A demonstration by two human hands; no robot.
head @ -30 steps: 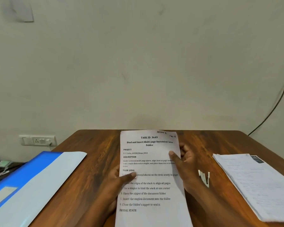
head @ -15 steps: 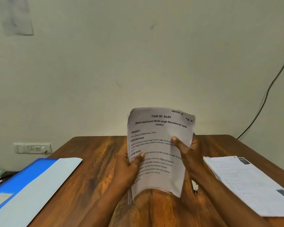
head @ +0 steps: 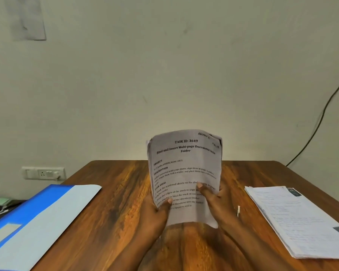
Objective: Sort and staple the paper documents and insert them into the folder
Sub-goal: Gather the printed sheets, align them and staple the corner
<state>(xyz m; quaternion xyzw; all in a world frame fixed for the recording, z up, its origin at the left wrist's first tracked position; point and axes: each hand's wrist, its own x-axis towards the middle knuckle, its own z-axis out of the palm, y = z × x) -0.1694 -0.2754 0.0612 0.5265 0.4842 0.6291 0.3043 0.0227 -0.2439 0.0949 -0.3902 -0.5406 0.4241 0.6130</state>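
At the far left, off the table's edge, a few blurred items lie on a dark surface (head: 0, 207); what they are cannot be told. On the wall above sits one white socket and switch plate (head: 42, 173). One blue folder (head: 37, 223) lies flat across the left corner of the wooden table (head: 114, 202), partly overhanging it, with a pale grey panel over its right part and a small pale label near its lower left. It looks closed, and whether anything is inside cannot be seen.

In the middle, the left hand (head: 155, 214) holds the lower left edge of a stack of printed sheets (head: 186, 173), thumb pressed on the front page and fingers hidden behind. The stack stands nearly upright above the table, bowed so its sides curl back, and several page edges show along its left side; how many sheets cannot be counted. The top page reads "TASK ID: 3649". The right hand (head: 219, 200) grips the lower right edge in the same way, thumb on the front.

Just right of the right wrist, one small white object (head: 238, 210) with a dark line stands on the table; whether it is the stapler cannot be told. Further right a second pile of papers (head: 301, 220) lies flat, reaching the table's right edge. One dark cable (head: 321, 122) runs down the wall at the far right.
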